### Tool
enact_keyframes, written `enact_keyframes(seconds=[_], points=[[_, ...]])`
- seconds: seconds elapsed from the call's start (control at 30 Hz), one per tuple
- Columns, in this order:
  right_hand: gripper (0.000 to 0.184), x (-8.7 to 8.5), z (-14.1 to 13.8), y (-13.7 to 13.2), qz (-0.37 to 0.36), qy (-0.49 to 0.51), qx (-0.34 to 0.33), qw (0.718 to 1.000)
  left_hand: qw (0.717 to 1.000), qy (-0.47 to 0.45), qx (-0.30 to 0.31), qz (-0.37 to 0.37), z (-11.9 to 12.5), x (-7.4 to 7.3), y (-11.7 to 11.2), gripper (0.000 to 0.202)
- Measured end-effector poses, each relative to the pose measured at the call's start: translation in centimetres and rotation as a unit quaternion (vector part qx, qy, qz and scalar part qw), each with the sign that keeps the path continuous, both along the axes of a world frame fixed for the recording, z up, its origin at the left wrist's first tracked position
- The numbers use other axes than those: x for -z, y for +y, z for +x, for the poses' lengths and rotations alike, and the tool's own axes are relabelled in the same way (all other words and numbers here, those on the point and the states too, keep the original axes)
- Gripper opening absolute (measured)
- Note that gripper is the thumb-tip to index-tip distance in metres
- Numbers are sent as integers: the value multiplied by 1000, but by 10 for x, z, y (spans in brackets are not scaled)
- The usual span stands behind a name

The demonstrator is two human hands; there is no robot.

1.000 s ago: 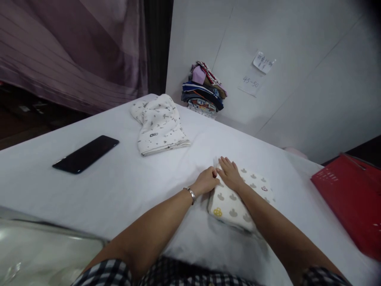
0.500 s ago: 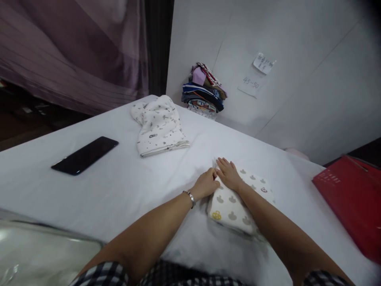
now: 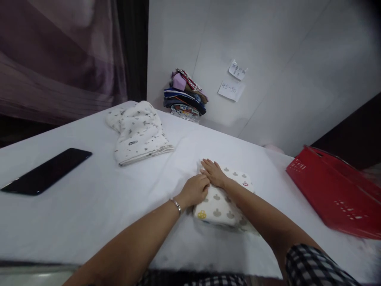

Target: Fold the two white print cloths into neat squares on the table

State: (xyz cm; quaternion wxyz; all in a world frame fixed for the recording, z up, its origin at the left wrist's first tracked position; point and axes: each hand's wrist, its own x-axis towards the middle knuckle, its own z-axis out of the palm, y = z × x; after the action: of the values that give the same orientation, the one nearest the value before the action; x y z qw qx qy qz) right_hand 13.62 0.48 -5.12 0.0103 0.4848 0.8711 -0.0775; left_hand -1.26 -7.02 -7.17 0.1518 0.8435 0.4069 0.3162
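My two hands are both on one folded cloth (image 3: pixel 216 203), which lies on one white-covered table (image 3: pixel 119 230) directly in front of me. My right hand (image 3: pixel 213 173) is flat, palm down, fingers extended over the cloth's far left corner. My left hand (image 3: pixel 196 190) is curled at the cloth's left edge, just beside the right; I cannot tell whether its fingers grip fabric. One bracelet (image 3: pixel 175 205) encircles my left wrist. One second cloth (image 3: pixel 139 133) and one phone (image 3: pixel 49 171) lie to the left, apart. One red basket (image 3: pixel 333 194) stands at right. One clothes stack (image 3: pixel 186 97) sits beyond the far edge.
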Motion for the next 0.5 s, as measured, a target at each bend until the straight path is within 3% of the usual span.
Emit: enact_keyframes(seconds=[0.1,0.2,0.37,0.5], points=[[61,-16,20,-8,35,1,1,999,998,-18,-27,-47,0,-1,2,12],[63,-21,56,-18,77,-18,51,996,997,-16,-32,-75,-1,-4,2,12],[63,5,102,-18,33,-38,175,983,994,4,-45,-101,0,-7,1,14],[65,10,109,-12,-14,-11,176,984,993,6,-48,-103,0,-6,2,15]])
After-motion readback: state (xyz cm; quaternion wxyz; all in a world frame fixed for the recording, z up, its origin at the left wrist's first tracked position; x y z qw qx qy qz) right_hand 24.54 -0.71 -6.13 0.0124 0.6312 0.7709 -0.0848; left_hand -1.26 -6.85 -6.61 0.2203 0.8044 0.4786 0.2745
